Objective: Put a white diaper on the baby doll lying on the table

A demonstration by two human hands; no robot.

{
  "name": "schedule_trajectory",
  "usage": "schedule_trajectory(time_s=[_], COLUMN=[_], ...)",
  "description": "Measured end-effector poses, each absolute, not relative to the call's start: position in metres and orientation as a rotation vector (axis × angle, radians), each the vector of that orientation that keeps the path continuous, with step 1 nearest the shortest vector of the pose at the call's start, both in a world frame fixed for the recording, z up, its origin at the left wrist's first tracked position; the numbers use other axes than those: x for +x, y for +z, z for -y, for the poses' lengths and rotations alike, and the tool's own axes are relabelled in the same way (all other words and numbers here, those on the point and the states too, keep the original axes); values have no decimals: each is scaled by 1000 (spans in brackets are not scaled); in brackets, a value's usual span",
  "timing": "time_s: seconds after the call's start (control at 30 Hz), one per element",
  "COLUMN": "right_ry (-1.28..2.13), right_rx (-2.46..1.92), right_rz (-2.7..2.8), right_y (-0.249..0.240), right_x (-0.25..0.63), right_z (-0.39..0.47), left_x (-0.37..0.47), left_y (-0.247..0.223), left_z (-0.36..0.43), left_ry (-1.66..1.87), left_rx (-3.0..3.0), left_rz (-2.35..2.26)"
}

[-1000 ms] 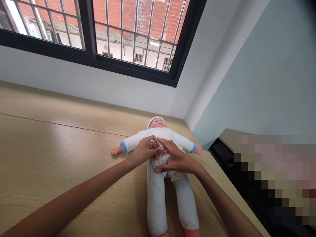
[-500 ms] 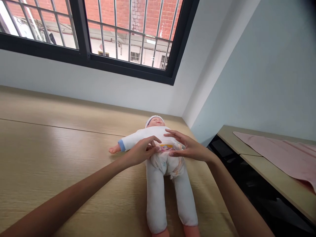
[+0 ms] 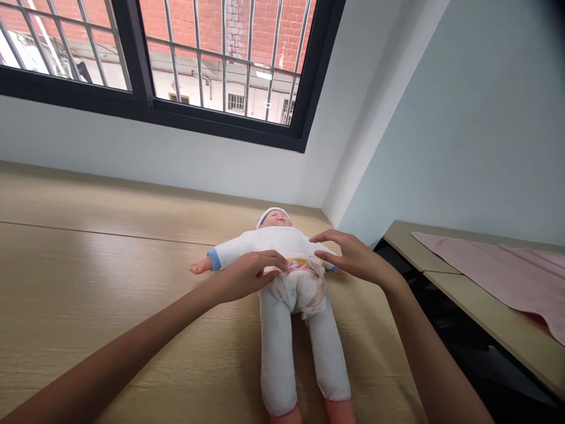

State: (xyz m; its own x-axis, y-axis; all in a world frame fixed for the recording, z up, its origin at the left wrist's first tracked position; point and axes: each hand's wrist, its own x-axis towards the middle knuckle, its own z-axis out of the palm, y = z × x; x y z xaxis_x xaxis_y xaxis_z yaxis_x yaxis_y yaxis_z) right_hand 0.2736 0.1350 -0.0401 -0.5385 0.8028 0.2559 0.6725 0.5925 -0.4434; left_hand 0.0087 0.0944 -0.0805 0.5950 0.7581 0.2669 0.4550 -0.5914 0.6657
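Note:
A baby doll [image 3: 276, 238] lies on its back on the wooden table, in a white top with blue cuffs, white leggings and a white cap. Around its hips, over the leggings, sits a white diaper [image 3: 302, 288] with a coloured print at the waist. My left hand [image 3: 253, 274] is at the diaper's left side, fingers stretched over its waist edge and thumb apart; whether it touches is unclear. Over the doll's right side, my right hand [image 3: 355, 256] hovers open, thumb and fingers spread, with nothing in it.
The wooden table [image 3: 110, 318] runs back to a wall beneath a barred window [image 3: 220, 59]. To the right, beyond a dark gap, a lower wooden surface [image 3: 468, 306] carries a pink cloth [image 3: 494, 271].
My right hand has drawn away to the right from the diaper's waist, uncovering the doll's far cuff. My left fingers have straightened at the left side. The view has shifted slightly.

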Motion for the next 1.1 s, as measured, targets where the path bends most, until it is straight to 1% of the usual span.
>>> schedule_trajectory(time_s=[0.07, 0.1, 0.17, 0.23, 0.37, 0.5, 0.6, 0.8, 0.87, 0.97, 1.1], right_ry=[304, 304, 418, 575, 781, 883, 878, 677, 659, 716, 893], right_rx=[-1242, -1254, -1218, -1137, -1028, -1035, -1046, -1046, -1035, -1016, -972], right_rz=[2394, 2396, 2413, 2423, 2452, 2420, 2417, 2487, 2508, 2525, 2525], right_y=[-42, -42, -41, -41, -53, -70, -76, -77, -78, -80, -82], right_x=[275, 276, 279, 280, 275, 266, 261, 253, 252, 252, 255], right_z=[-136, -137, -138, -140, -149, -159, -158, -148, -148, -152, -160], left_x=[6, 5, 3, 2, 6, 8, 5, 4, 5, 4, 0], left_y=[-78, -77, -77, -77, -81, -86, -90, -94, -92, -86, -78], left_z=[-96, -97, -100, -102, -102, -102, -106, -108, -109, -115, -128], left_ry=[779, 845, 987, 1035, 914, 846, 775, 715, 705, 626, 480], left_rx=[2182, 2137, 2100, 2137, 2111, 1964, 1912, 1900, 1897, 1898, 1748], left_rz=[-1070, -1147, -1267, -1288, -1249, -1308, -1337, -1322, -1325, -1328, -1114])
